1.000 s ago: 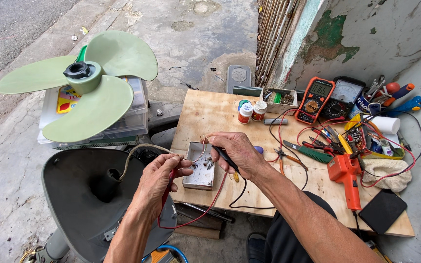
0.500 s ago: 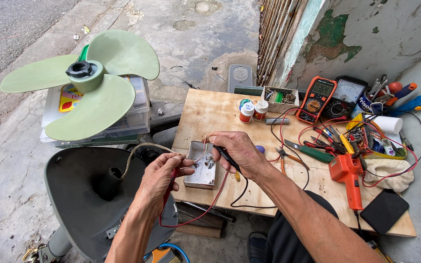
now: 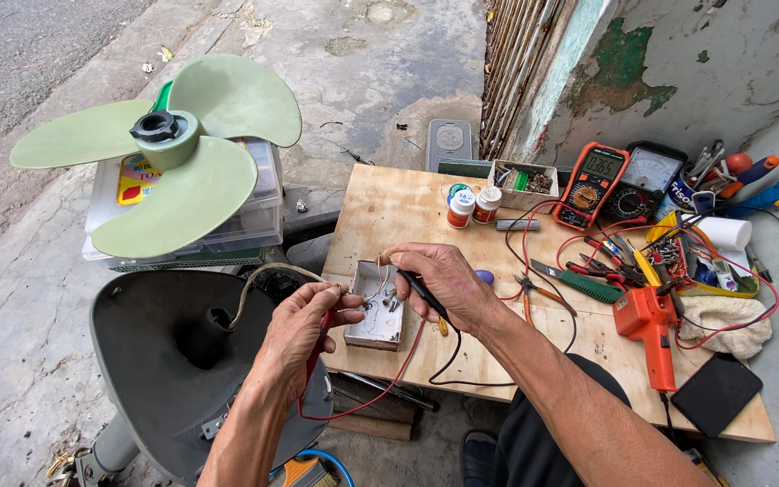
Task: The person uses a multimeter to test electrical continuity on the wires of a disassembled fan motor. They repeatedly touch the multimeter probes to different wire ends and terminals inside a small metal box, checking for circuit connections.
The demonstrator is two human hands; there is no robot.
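Two probes in use, one per hand. Right hand (image 3: 444, 287), centre of frame, grip pinched round black probe (image 3: 424, 293), tip angled down at small white box (image 3: 377, 307) on near-left edge of plywood surface (image 3: 389, 203). Left hand (image 3: 301, 329), lower centre-left, grip closed on red probe (image 3: 322, 335), thumb and forefinger also pinching ends of brown cable (image 3: 268, 275); likely held so to keep bare ends steady against probe tip. Cable loops back into grey fan housing (image 3: 164, 361), lower left. Red and black leads trail off right toward orange multimeter (image 3: 592, 185), upper right, propped facing wearer, presumably for reading while probing; second, black meter (image 3: 644, 173) just beside it.

Behind white box: two small round jars (image 3: 473, 207), white bodies, one blue-capped, one red-capped, printed labels too small to read. Small open parts tray (image 3: 523, 180) beside them. Orange soldering gun (image 3: 646, 329) lower right, near pliers (image 3: 579, 284) and yellow tray (image 3: 710, 271) of tools. Upper left: pale green fan blade (image 3: 160, 158) resting on clear plastic boxes (image 3: 259, 212), yellow-and-red label showing beneath.
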